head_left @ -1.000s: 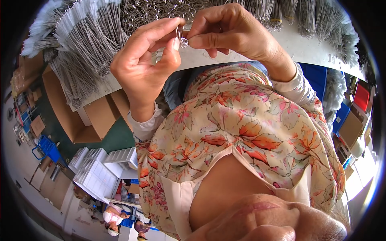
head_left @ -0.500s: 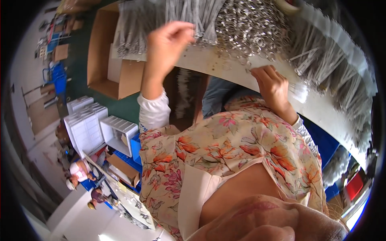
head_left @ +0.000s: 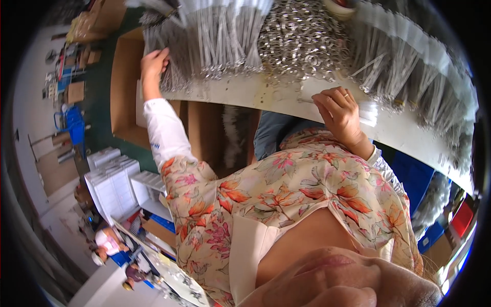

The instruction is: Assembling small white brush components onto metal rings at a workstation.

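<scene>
My left hand [head_left: 155, 62] is at the far left end of the table, its fingers curled together against a bundle of thin grey wire stems [head_left: 176, 64]. What those fingers hold, if anything, is hidden. Close to the table's front edge, my right hand [head_left: 338, 110] has thumb and fingers bent together. A thin wire-like piece [head_left: 305, 100] shows at its fingertips; the rest is covered by the hand. Just right of that hand lies a white, bristly-looking bunch [head_left: 368, 113]. Between the hands, farther back, spreads a heap of small shiny metal rings [head_left: 304, 43].
More wire stems with looped ends [head_left: 230, 46] lie left of the rings, others [head_left: 404, 71] to the right. A bowl [head_left: 338, 7] stands behind. Below the table's left end are an open cardboard box [head_left: 123, 92] and white crates [head_left: 115, 187]. Two people [head_left: 107, 243] work far off.
My left hand has moved left, from in front of the stems near the rings to the bundle at the table's end. My right hand stays near the front edge, its fingers turned slightly.
</scene>
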The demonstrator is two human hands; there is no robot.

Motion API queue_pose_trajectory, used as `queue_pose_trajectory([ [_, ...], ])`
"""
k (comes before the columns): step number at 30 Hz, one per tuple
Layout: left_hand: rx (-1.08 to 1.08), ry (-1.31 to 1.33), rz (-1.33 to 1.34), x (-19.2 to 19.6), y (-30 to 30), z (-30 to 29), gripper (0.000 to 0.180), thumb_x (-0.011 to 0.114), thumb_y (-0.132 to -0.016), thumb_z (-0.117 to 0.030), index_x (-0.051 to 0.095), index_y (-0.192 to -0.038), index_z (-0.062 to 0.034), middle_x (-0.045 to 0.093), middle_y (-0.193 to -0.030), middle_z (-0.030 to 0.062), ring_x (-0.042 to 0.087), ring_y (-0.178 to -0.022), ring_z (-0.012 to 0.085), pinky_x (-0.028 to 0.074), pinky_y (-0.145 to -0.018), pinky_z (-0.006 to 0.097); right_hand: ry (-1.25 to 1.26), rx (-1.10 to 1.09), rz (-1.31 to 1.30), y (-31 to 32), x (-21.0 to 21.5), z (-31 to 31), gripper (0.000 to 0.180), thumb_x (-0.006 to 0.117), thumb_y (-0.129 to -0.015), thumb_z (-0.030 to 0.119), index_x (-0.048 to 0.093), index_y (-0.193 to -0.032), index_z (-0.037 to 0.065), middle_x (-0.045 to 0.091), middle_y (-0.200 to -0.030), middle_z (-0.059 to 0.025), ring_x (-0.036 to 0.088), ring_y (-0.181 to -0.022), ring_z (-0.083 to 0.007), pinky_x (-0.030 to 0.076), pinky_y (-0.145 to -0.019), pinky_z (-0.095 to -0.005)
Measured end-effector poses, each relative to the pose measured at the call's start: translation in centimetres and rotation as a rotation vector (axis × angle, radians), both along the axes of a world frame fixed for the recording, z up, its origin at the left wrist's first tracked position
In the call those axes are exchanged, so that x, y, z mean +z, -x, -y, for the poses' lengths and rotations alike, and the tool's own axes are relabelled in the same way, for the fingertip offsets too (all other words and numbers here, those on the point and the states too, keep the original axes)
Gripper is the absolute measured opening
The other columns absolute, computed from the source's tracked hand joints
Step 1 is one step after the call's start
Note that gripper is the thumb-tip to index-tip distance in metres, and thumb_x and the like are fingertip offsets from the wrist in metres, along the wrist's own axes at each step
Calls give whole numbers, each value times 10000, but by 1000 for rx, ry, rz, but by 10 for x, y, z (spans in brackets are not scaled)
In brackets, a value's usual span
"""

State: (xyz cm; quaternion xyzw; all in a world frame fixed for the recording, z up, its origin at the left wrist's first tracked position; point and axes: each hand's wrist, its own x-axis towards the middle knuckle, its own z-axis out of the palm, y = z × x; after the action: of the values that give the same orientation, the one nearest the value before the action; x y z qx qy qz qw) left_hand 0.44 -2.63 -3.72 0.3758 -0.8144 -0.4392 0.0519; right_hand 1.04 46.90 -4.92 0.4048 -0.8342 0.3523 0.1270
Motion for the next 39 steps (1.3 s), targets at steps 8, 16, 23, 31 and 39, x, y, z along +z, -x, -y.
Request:
queue_pose_trajectory([
  [8,56,-28,-180,13,-15,38,260,577,-871,-195,615,-1002,26,664,-920,132,643,-728,177,513,-626,268,233,-333,9,45,29,-68,113,656,-747,20,630,-844,72,568,-704,-51,546,-585,-219,449,-541,-307],
  [16,-376,387,-389,28,31,-110,267,617,-861,-222,616,-950,30,649,-845,79,574,-691,136,464,-670,260,45,-676,-137,104,49,-101,163,632,-819,213,664,-935,103,655,-846,-39,646,-690,-199,513,-628,-291],
  [23,-428,635,-319,18,37,-99,224,642,-832,-191,617,-892,24,659,-807,116,608,-704,193,479,-677,308,-3,-805,-1,126,38,-100,144,608,-770,257,652,-854,150,641,-792,-45,633,-715,-252,503,-626,-366],
  [31,-486,830,-203,40,38,-115,183,608,-822,-182,608,-831,1,651,-788,125,611,-714,279,461,-676,370,223,-753,3,116,70,-113,124,565,-842,166,569,-928,77,655,-751,-84,662,-683,-217,527,-623,-330],
  [39,-384,1012,-67,57,31,-151,223,523,-850,-228,602,-875,-21,656,-820,138,612,-766,343,460,-674,423,188,-1158,-192,120,90,-262,172,566,-815,200,625,-924,80,618,-780,-139,596,-658,-312,469,-619,-402],
])
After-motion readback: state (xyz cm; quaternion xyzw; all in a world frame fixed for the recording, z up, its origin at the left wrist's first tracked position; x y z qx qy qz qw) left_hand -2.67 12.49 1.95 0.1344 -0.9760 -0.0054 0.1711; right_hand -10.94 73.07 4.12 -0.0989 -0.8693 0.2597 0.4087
